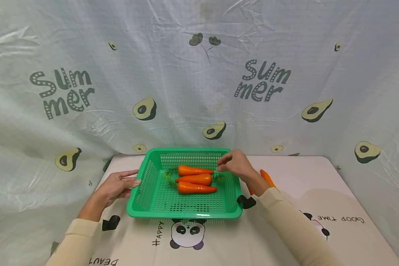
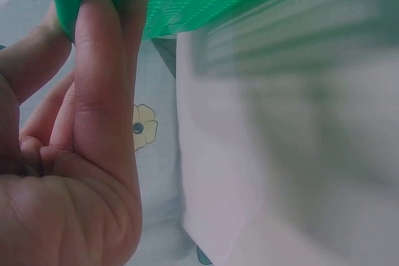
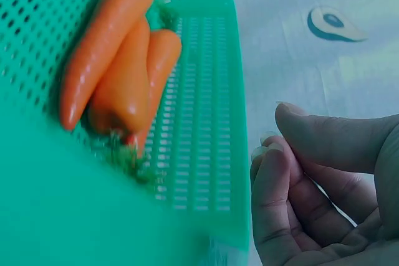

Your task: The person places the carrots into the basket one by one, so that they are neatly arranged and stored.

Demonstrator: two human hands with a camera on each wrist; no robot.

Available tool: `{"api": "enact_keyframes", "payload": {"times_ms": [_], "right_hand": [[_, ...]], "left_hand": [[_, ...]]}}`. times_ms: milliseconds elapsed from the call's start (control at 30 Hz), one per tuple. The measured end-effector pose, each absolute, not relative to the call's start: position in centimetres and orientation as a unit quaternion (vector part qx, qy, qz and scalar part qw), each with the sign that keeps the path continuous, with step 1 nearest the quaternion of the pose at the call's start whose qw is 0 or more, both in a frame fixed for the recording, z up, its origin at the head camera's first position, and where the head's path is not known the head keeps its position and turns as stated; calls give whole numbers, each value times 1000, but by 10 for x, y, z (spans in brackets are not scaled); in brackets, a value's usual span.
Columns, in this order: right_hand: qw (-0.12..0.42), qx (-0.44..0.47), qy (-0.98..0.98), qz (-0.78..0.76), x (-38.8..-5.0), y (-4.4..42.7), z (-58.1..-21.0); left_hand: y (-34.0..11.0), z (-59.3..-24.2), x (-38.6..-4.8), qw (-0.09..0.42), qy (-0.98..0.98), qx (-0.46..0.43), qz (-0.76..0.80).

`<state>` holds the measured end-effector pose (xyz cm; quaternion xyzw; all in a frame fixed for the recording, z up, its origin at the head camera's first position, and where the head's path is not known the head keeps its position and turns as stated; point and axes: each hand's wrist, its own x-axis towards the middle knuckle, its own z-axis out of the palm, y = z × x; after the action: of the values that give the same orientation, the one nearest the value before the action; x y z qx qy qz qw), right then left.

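A green perforated basket [image 1: 186,215] holds three orange carrots lying side by side, the top one [image 1: 193,170], the middle one [image 1: 197,179] and the bottom one [image 1: 196,187], with feathery green tops. My left hand [image 1: 114,187] grips the basket's left rim, thumb on the edge; in the left wrist view its fingers [image 2: 100,91] reach against the basket's side. Over the right rim hovers my right hand [image 1: 238,165], fingers loosely bent. Nothing shows between its thumb and fingertips in the right wrist view, where the basket carrots [image 3: 106,48] lie beside it.
Right of the basket, another carrot [image 1: 267,178] lies on the table, and a second orange piece [image 1: 250,189] is partly hidden by my right forearm. The pale table cover [image 1: 319,184] has panda prints. A curtain [image 1: 186,85] with avocado prints hangs behind.
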<state>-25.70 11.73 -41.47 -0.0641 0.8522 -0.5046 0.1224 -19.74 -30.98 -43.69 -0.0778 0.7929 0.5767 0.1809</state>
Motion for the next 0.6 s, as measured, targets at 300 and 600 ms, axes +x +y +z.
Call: {"api": "enact_keyframes", "payload": {"times_ms": [300, 600], "right_hand": [[110, -52, 859, -498, -254, 148, -417], [101, -18, 870, -482, -251, 174, -423]], "left_hand": [[-309, -438, -198, 180, 795, -82, 574], [-309, -437, -197, 179, 794, -88, 574]]}}
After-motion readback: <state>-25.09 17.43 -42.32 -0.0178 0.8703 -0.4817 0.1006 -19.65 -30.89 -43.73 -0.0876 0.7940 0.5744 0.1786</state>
